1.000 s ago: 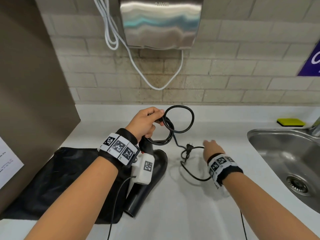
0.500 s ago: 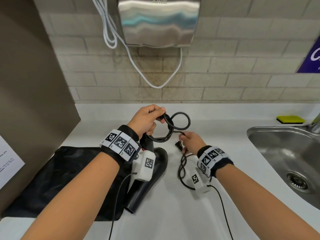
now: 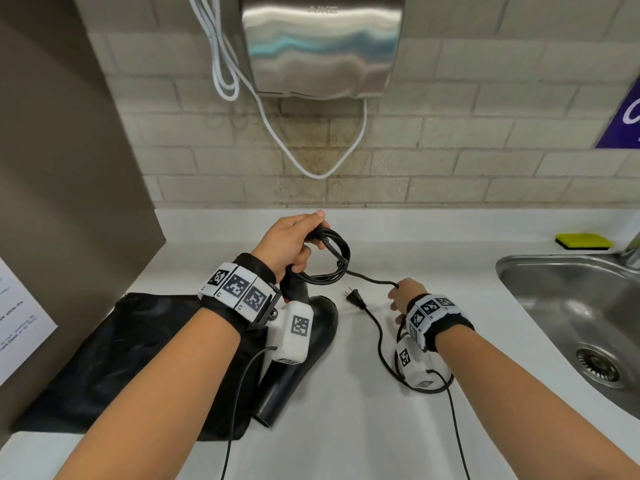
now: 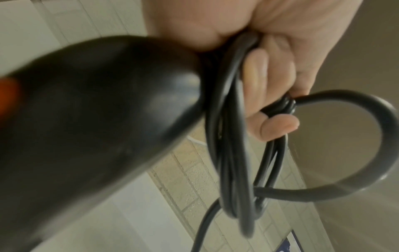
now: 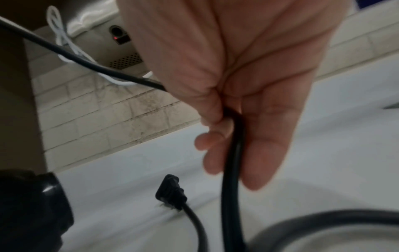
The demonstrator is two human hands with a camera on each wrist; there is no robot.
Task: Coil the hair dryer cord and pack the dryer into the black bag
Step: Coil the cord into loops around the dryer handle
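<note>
My left hand (image 3: 294,240) grips the black hair dryer's handle (image 4: 90,109) together with several coiled loops of black cord (image 3: 332,261), above the counter; its barrel (image 3: 301,362) points toward me. From the coil a stretch of cord runs right to my right hand (image 3: 403,294), which pinches it between thumb and fingers (image 5: 233,122). The plug (image 3: 355,296) lies on the counter left of that hand, with slack cord looping under my right wrist. The black bag (image 3: 114,355) lies flat at the left, partly under the dryer.
A steel sink (image 3: 568,327) sits at the right, with a yellow sponge (image 3: 583,241) behind it. On the brick wall hangs a steel hand dryer (image 3: 322,46) with a white cable (image 3: 263,109). A brown panel (image 3: 62,168) stands at the left.
My right hand slid right along the cord, away from the coil, pulling a stretch taut. The plug dropped onto the counter. The left hand's coil looks tighter.
</note>
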